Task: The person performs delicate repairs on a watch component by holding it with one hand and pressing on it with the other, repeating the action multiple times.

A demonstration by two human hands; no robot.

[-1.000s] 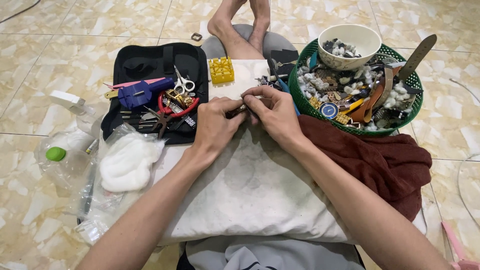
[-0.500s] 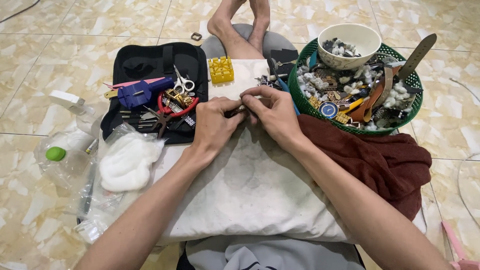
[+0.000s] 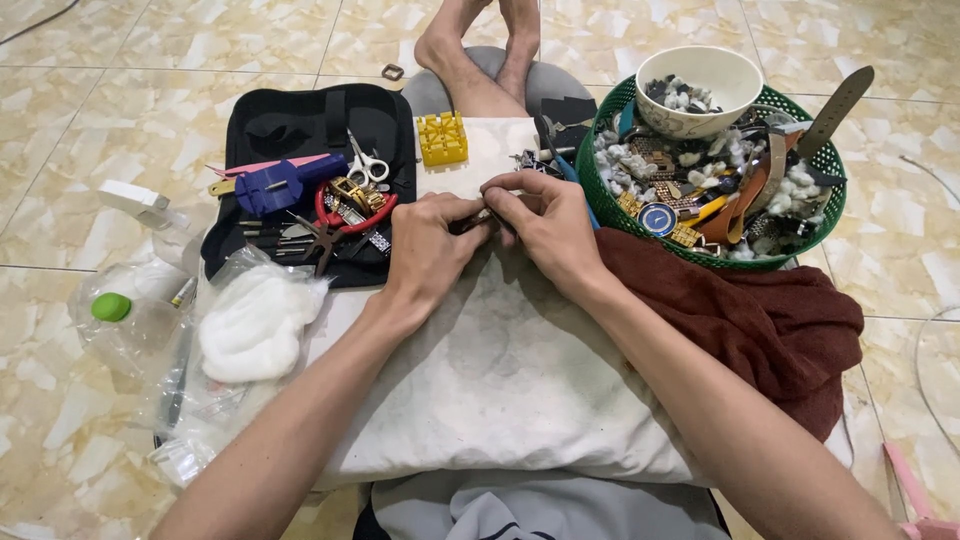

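Work is in progress, not finished: both hands meet over the far edge of the white pillow (image 3: 500, 370) and pinch one small dark part (image 3: 478, 222) between them. The part is still in hand, not set down. How much work on it is complete cannot be judged, since the fingers cover most of it.

Left hand (image 3: 432, 245): fingers curled closed, tips pressed on the left end of the part. Right hand (image 3: 545, 225): fingers bent closed over the right end, thumb and forefinger pinching. Whether either hand also holds a tool cannot be told.

The part: small, dark, slim, roughly horizontal, held just above the pillow. Only a short section shows between the fingertips. Its exact kind is not readable.

Surroundings:
- Left: black tool case (image 3: 310, 150), open on the floor, holding scissors (image 3: 365, 165), red-handled pliers (image 3: 345, 215) and a blue tool (image 3: 285, 183).
- Ahead: yellow block (image 3: 442, 138), touching the pillow's far edge.
- Right: green basket (image 3: 600, 205), filled with small mixed parts, a white bowl (image 3: 700, 85) resting in it.
- Brown cloth (image 3: 760, 320), lying against the pillow beneath the basket.
- Far left: cotton wad (image 3: 255, 325) in clear plastic.
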